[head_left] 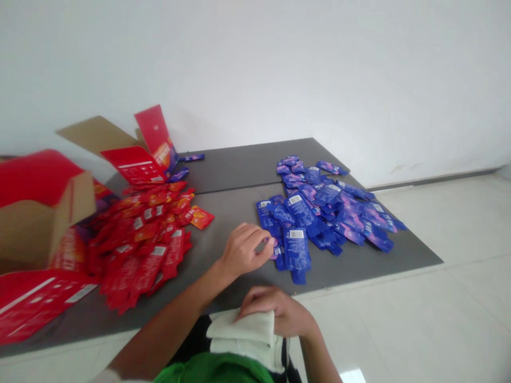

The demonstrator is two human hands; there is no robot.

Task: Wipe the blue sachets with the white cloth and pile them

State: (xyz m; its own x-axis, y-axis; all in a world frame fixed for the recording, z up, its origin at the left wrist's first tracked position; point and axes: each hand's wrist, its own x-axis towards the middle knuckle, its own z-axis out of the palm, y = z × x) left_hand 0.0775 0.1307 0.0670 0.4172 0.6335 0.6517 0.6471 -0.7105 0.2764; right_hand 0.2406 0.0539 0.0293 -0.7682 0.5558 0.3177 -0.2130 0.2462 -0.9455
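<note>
My left hand [243, 251] is at the near edge of the blue sachets [319, 213] on the grey desk [227, 223], its fingers [261, 239] curled together, though I can't tell whether they pinch one. My right hand [277, 311] has its fingers [255, 298] curled over a folded white cloth [241, 332]. Red sachets [143, 239] lie heaped well left, beside open cardboard boxes [40, 213].

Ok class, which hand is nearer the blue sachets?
Left. The left hand is right at the edge of the blue sachets; the right hand lies farther back, on a white cloth.
</note>
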